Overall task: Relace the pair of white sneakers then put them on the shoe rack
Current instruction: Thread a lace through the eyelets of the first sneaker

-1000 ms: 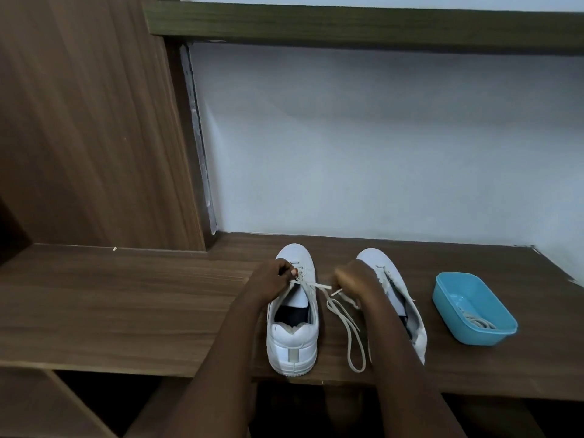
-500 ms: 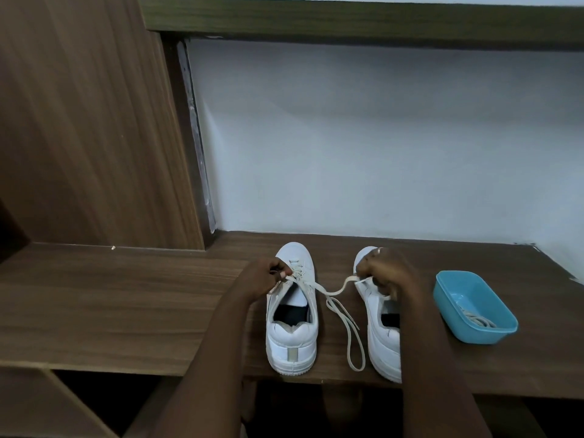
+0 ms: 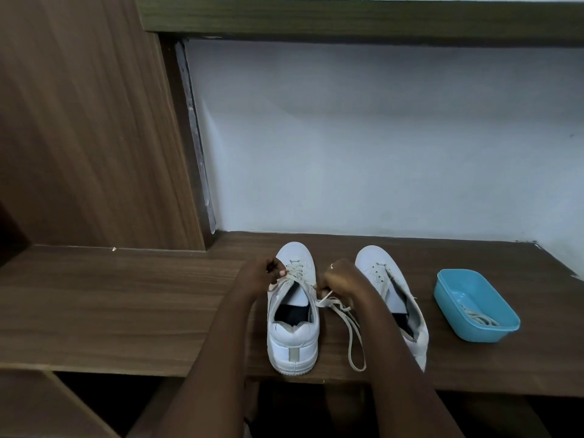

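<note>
The left hand [image 3: 264, 275] pinched the lace [image 3: 328, 301] at the left side of a sneaker [image 3: 292, 343]; the right hand [image 3: 339, 279], across the tongue, pinched the lace's free ends. Slack trailed from the right hand toward the shelf [image 3: 126, 311] edge. Just right of that hand leaned the mate [image 3: 376, 270]; farther right sat a blue tub [image 3: 480, 335] holding a second lace [image 3: 477, 317].

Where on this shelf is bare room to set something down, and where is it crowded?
Widest bare patch: the shelf left of the left sneaker, in front of the side panel. A narrower strip lies between the right sneaker and the blue tub. Crowded: between the sneakers, where the left hand and right hand pinch the lace.
</note>
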`<state>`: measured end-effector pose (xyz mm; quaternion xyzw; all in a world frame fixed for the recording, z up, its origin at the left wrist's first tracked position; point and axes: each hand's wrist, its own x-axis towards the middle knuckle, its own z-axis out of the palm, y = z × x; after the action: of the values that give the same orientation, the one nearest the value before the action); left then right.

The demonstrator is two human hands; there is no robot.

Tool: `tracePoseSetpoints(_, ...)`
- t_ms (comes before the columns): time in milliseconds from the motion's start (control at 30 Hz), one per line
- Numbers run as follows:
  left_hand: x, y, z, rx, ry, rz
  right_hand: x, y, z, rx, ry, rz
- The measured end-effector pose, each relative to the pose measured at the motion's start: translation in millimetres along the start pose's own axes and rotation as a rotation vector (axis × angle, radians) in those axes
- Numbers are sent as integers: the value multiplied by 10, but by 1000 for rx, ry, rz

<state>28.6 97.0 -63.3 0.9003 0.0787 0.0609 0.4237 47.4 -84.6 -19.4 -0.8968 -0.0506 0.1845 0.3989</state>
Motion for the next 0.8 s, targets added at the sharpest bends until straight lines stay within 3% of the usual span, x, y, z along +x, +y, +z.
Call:
tracePoseSetpoints(300,-29,-34,-103,-117,0,-41,-55,160,-257,-320,68,243)
tracePoseSetpoints(433,-66,-18,-128,-5,-44,22,-27,101,-186,-277,75,83)
tracePoseSetpoints(600,-112,20,-143,-15,-78,91,3,16,67,-38,27,-199)
tracePoseSetpoints(800,-87,24,-98,28,-71,71,63,54,139,128,49,-138)
